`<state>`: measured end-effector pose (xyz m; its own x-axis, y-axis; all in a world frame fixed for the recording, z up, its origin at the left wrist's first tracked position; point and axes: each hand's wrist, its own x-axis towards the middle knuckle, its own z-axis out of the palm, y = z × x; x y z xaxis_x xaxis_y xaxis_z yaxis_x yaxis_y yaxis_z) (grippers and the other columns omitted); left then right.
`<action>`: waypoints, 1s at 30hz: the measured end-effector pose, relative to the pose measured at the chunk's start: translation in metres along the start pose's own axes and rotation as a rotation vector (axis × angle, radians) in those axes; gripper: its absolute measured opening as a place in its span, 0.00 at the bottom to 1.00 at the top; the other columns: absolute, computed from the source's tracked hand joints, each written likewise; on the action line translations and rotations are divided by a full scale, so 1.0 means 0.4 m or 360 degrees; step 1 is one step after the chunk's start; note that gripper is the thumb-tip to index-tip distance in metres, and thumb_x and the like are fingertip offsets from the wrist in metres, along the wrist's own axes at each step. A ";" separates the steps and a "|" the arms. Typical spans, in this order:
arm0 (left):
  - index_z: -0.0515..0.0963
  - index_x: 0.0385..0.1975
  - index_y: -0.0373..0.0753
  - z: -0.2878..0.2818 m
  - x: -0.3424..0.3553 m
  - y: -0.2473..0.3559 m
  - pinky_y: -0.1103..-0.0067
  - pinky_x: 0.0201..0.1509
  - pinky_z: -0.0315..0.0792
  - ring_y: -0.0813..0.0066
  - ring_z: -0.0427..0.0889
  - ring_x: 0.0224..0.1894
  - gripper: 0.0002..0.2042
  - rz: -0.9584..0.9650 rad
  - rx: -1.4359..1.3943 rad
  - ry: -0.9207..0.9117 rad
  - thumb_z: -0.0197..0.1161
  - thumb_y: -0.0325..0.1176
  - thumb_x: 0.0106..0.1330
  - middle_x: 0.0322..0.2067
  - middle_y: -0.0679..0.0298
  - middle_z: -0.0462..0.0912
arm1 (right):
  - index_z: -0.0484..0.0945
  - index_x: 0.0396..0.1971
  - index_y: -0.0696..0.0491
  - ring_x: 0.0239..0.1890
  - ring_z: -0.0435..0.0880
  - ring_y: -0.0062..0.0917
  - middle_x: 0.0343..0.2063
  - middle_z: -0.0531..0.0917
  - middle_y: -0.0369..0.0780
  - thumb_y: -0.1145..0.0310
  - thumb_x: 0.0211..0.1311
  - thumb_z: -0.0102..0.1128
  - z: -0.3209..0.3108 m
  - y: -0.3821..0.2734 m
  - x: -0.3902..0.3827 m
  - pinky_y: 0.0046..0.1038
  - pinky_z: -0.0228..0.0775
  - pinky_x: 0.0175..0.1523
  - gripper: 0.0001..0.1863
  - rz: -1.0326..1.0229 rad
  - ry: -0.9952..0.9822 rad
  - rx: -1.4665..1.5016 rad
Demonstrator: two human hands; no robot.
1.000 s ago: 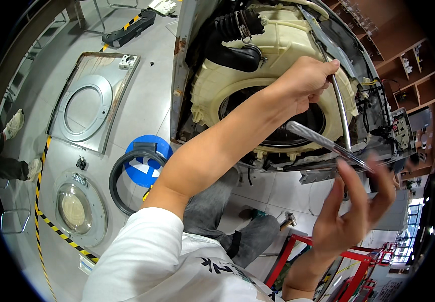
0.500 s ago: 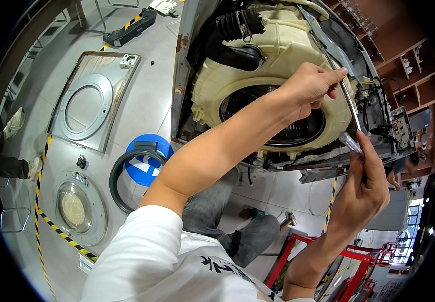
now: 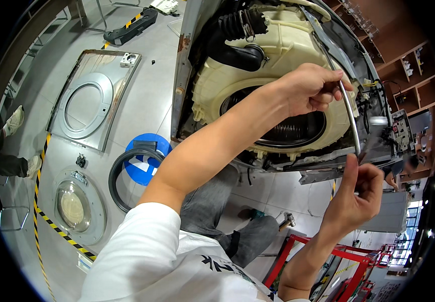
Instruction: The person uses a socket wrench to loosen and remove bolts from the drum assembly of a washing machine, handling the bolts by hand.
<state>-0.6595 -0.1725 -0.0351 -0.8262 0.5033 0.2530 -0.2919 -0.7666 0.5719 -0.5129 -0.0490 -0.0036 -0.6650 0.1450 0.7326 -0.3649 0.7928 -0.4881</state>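
An opened front-loading washing machine is in front of me, its cream plastic tub (image 3: pixel 278 38) exposed around a dark drum opening. My left hand (image 3: pixel 314 89) reaches across the tub, closed, with thumb and fingers pinching a thin silver metal rod (image 3: pixel 350 111). The rod slants along the tub's right side, its lower end near the front frame. My right hand (image 3: pixel 356 189) is closed beside that end, with a silver-grey tool (image 3: pixel 373 133) sticking up from its fingers. Motion smears the tool, so its kind does not show.
A black ribbed hose (image 3: pixel 235 43) tops the tub; loose wiring and a circuit board (image 3: pixel 401 131) lie right. The removed front panel (image 3: pixel 94 100), glass door (image 3: pixel 79 206) and dark rubber ring (image 3: pixel 119 183) lie on the floor at left. A hammer (image 3: pixel 287 220) sits by my legs, near a red frame (image 3: pixel 356 267).
My right hand has moved slightly down, and its tool has swung up and to the right. My left hand stays on the rod, its fingers curled further.
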 end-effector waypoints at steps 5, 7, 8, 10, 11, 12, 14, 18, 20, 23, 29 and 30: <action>0.74 0.35 0.29 0.001 0.002 0.002 0.88 0.15 0.48 0.88 0.52 0.12 0.14 -0.0045 -0.0044 0.0022 0.48 0.36 0.68 0.20 0.65 0.74 | 0.77 0.41 0.57 0.21 0.71 0.11 0.24 0.79 0.37 0.81 0.56 0.54 0.000 -0.008 0.028 0.13 0.61 0.25 0.13 -0.0283 -0.0064 -0.0210; 0.74 0.32 0.31 0.023 0.001 0.002 0.88 0.16 0.48 0.88 0.52 0.12 0.13 0.0015 0.0177 0.0202 0.50 0.36 0.67 0.20 0.66 0.74 | 0.77 0.43 0.59 0.36 0.82 0.21 0.37 0.82 0.43 0.88 0.51 0.49 -0.006 -0.003 0.030 0.21 0.71 0.38 0.18 -0.0315 -0.0119 -0.0157; 0.75 0.30 0.32 0.033 0.002 0.004 0.87 0.16 0.48 0.88 0.52 0.12 0.13 0.0047 0.0288 0.0293 0.51 0.37 0.67 0.19 0.67 0.74 | 0.77 0.42 0.58 0.39 0.81 0.24 0.37 0.82 0.43 0.89 0.49 0.47 -0.012 -0.007 0.036 0.23 0.70 0.41 0.20 -0.0457 -0.0148 -0.0235; 0.74 0.28 0.34 0.033 -0.002 0.017 0.87 0.16 0.49 0.88 0.52 0.12 0.12 0.0050 0.0370 0.0320 0.53 0.37 0.66 0.18 0.68 0.74 | 0.78 0.42 0.58 0.44 0.79 0.30 0.39 0.81 0.44 0.90 0.44 0.44 -0.022 -0.014 0.043 0.27 0.69 0.47 0.24 -0.0738 -0.0214 -0.0379; 0.74 0.27 0.35 0.031 -0.003 0.021 0.87 0.16 0.49 0.88 0.52 0.12 0.12 0.0052 0.0411 0.0334 0.54 0.37 0.66 0.18 0.69 0.74 | 0.78 0.42 0.58 0.51 0.74 0.36 0.44 0.78 0.46 0.91 0.39 0.42 -0.023 -0.018 0.040 0.31 0.64 0.54 0.27 -0.0775 -0.0316 -0.0324; 0.74 0.28 0.34 0.023 -0.001 0.019 0.87 0.16 0.49 0.88 0.52 0.12 0.12 0.0043 0.0332 0.0302 0.53 0.37 0.66 0.18 0.68 0.74 | 0.78 0.40 0.58 0.53 0.73 0.37 0.47 0.76 0.48 0.88 0.39 0.44 -0.032 -0.030 0.037 0.30 0.61 0.56 0.24 -0.0701 -0.0411 -0.0212; 0.74 0.30 0.33 0.001 0.002 0.009 0.86 0.16 0.50 0.88 0.52 0.12 0.12 0.0027 0.0175 0.0240 0.52 0.37 0.66 0.18 0.68 0.74 | 0.78 0.35 0.60 0.48 0.74 0.33 0.44 0.76 0.47 0.84 0.43 0.46 -0.033 -0.029 0.030 0.26 0.64 0.49 0.17 -0.0893 -0.0205 -0.0094; 0.72 0.34 0.30 0.001 -0.006 0.007 0.86 0.16 0.50 0.87 0.52 0.12 0.12 -0.0003 0.0135 0.0225 0.48 0.35 0.68 0.19 0.67 0.73 | 0.76 0.28 0.60 0.31 0.74 0.21 0.31 0.77 0.41 0.72 0.58 0.47 -0.051 -0.012 -0.036 0.18 0.63 0.34 0.09 -0.0496 -0.0179 0.0016; 0.71 0.37 0.28 0.008 -0.006 0.014 0.85 0.17 0.50 0.87 0.51 0.12 0.13 -0.0015 0.0005 0.0205 0.46 0.34 0.68 0.20 0.65 0.72 | 0.75 0.28 0.60 0.23 0.70 0.17 0.22 0.75 0.37 0.63 0.63 0.49 -0.050 -0.013 -0.048 0.16 0.61 0.29 0.15 0.0005 -0.0517 0.0096; 0.70 0.37 0.27 -0.004 -0.007 0.017 0.86 0.16 0.50 0.87 0.51 0.12 0.14 0.0026 -0.0071 0.0137 0.45 0.34 0.69 0.20 0.64 0.71 | 0.74 0.28 0.59 0.20 0.68 0.15 0.17 0.72 0.34 0.57 0.59 0.56 -0.028 -0.008 -0.020 0.15 0.58 0.26 0.18 0.0192 -0.0481 0.0532; 0.71 0.35 0.28 -0.003 0.004 -0.003 0.86 0.16 0.50 0.86 0.51 0.11 0.15 0.0026 -0.0041 0.0121 0.45 0.36 0.69 0.19 0.64 0.71 | 0.76 0.40 0.60 0.20 0.69 0.10 0.24 0.78 0.35 0.70 0.63 0.52 0.036 -0.020 0.038 0.12 0.60 0.29 0.10 -0.0005 -0.0258 0.0384; 0.71 0.35 0.28 -0.002 0.003 -0.004 0.86 0.16 0.50 0.87 0.51 0.11 0.15 0.0041 0.0002 0.0144 0.46 0.37 0.69 0.19 0.65 0.71 | 0.76 0.40 0.60 0.19 0.69 0.10 0.24 0.79 0.36 0.70 0.63 0.51 0.036 -0.017 0.039 0.12 0.60 0.28 0.11 0.0037 -0.0286 0.0408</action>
<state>-0.6604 -0.1710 -0.0364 -0.8736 0.4454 0.1959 -0.2697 -0.7783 0.5670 -0.5303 -0.0606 0.0040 -0.7714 0.0361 0.6353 -0.4854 0.6121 -0.6242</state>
